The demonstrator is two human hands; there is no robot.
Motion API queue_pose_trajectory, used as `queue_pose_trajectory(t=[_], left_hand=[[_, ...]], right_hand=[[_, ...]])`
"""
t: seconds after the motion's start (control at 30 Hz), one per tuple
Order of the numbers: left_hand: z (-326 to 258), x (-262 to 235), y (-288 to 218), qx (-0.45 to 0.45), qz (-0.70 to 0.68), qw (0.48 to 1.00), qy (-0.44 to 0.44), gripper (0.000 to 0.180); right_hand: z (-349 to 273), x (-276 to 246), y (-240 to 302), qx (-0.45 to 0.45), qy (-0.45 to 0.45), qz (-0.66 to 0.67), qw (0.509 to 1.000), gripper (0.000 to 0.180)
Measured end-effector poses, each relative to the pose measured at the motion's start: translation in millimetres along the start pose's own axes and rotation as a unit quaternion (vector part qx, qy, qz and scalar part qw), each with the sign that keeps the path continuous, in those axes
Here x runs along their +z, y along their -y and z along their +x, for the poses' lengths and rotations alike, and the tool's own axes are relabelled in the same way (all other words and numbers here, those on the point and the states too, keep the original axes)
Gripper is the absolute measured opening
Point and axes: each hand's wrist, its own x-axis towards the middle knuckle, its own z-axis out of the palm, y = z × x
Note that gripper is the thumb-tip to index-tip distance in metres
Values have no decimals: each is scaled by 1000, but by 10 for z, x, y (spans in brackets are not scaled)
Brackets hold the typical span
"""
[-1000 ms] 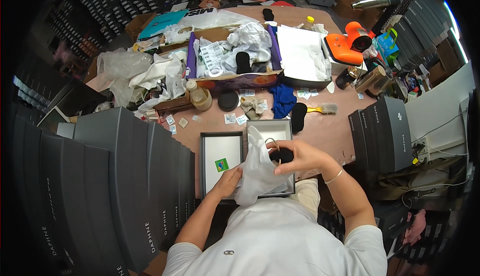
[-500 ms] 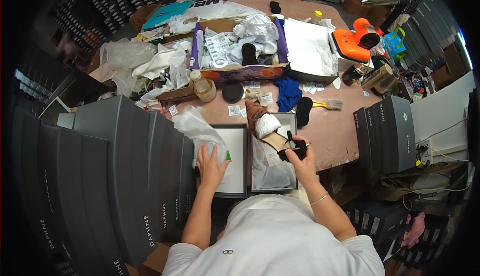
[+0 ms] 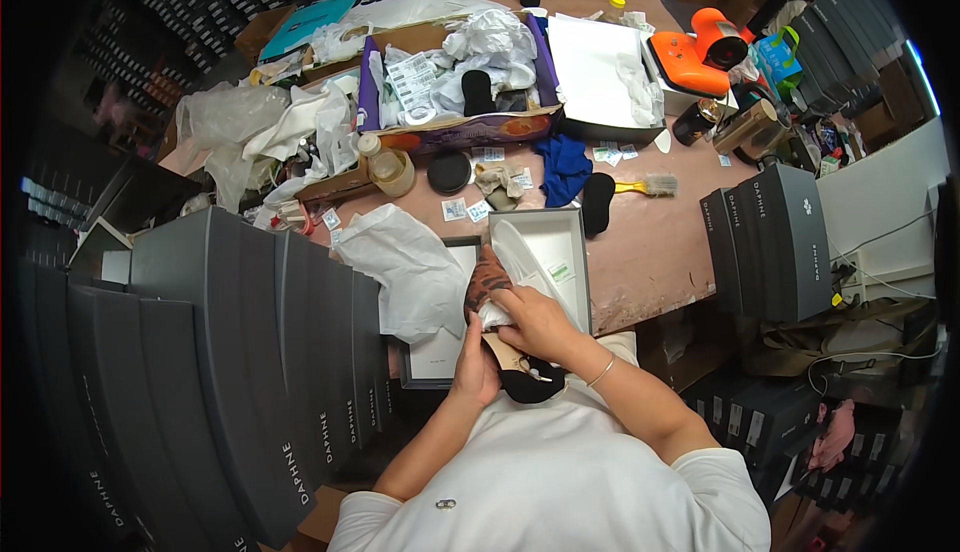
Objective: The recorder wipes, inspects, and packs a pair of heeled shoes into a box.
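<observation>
Close to my body I hold a shoe with a pointed, brown and black patterned toe, a pale insole and a black heel part. White paper stuffing fills its front opening. My left hand is closed along the shoe's left side. My right hand reaches across it, fingers bent at the paper stuffing and insole, some fingertips hidden. Beyond the shoe, an open grey box contains white wrapping. A sheet of white tissue paper partly covers another shallow grey box part on the left.
Tall stacks of dark grey shoeboxes flank me at left, with smaller boxes at right. Farther back are a purple carton full of paper, a bottle, a round black tin, a blue cloth and a yellow-handled brush.
The shoe has come nearer my body and turned, and my left hand has left the tissue paper to grip it. The tissue paper lies spread out. The right box has shifted away from me.
</observation>
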Motion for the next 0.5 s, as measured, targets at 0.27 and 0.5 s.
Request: queue_pose_trajectory(t=[0.27, 0.5], left_hand=[[67, -113, -196, -47, -20, 999, 14, 75], [-79, 18, -37, -53, 3, 998, -19, 64]], right_hand=[[87, -271, -169, -79, -66, -128, 986, 38], [96, 277, -364, -235, 58, -215, 946, 5]])
